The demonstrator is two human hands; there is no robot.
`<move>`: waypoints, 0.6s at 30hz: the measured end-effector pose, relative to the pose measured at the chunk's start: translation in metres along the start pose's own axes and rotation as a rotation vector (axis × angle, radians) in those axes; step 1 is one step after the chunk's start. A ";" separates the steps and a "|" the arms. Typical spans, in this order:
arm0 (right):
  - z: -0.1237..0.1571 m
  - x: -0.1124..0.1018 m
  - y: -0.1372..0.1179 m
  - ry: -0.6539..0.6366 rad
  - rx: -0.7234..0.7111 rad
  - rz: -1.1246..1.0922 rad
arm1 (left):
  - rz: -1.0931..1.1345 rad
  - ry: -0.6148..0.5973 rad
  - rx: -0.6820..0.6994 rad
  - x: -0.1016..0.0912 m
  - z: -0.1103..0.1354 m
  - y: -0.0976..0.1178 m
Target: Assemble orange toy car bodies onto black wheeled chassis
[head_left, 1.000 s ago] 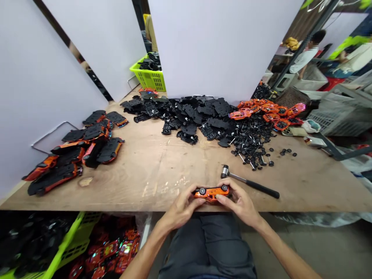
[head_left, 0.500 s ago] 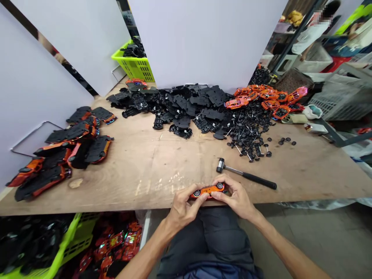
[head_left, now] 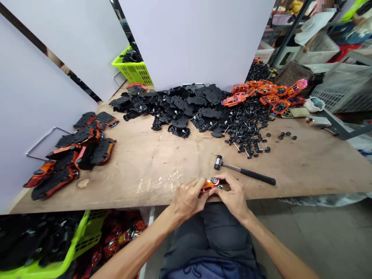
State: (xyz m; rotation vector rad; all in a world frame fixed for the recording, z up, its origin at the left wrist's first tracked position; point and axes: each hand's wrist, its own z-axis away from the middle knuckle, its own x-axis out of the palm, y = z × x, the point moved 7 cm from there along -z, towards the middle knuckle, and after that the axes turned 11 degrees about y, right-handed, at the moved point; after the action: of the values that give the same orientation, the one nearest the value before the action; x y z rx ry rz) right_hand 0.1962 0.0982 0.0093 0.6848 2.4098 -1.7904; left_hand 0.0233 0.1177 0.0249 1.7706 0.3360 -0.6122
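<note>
Both hands grip an orange toy car at the front edge of the wooden table, its wheels facing up and away from me. My left hand wraps round the car's left end and hides it. At the other end, my right hand pinches the car close to a silver-rimmed wheel. Just beyond the hands lies a small hammer with a black handle, its head pointing left. Further back are a heap of black car bases and a pile of wheel axles.
Orange car bodies lie at the back right. Several cars with black undersides up sit at the left. A green basket stands at the back; another green basket is below the table. A person is at the far right.
My left hand has shifted over the car's left end and now covers the wheel there. The car is turned slightly in my hands. The whole view has swung a little.
</note>
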 end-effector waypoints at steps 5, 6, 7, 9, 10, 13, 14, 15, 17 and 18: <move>-0.003 0.001 -0.009 -0.006 0.042 -0.110 | 0.194 0.115 -0.174 -0.018 -0.003 -0.003; -0.002 0.001 -0.010 0.006 0.063 -0.151 | 0.312 0.172 -0.252 -0.019 -0.002 -0.004; 0.000 0.003 -0.010 0.015 0.080 -0.187 | 0.453 0.220 -0.332 -0.017 0.000 -0.006; 0.005 0.010 -0.010 0.020 0.104 -0.216 | 0.755 0.265 -0.459 -0.006 0.006 -0.008; 0.007 0.013 -0.011 0.022 0.103 -0.202 | 0.877 0.266 -0.494 -0.001 0.008 -0.009; 0.007 0.013 -0.023 0.019 -0.008 -0.092 | 0.969 0.219 -0.490 0.002 0.014 -0.012; 0.006 0.012 -0.030 -0.022 -0.074 -0.048 | 0.913 0.180 -0.460 0.000 0.015 -0.012; 0.004 0.012 -0.038 -0.093 -0.144 -0.007 | 0.826 0.141 -0.426 -0.004 0.016 -0.013; 0.002 0.011 -0.047 -0.250 -0.243 0.066 | 0.626 0.085 -0.361 -0.012 0.017 -0.015; 0.000 0.010 -0.049 -0.306 -0.267 0.092 | 0.544 0.072 -0.337 -0.015 0.017 -0.016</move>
State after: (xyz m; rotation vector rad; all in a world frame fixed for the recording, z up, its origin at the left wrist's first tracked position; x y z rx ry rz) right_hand 0.1683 0.0906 0.0502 0.4480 2.3065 -1.3864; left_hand -0.0013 0.1077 0.0178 1.4700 -0.0045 -0.0939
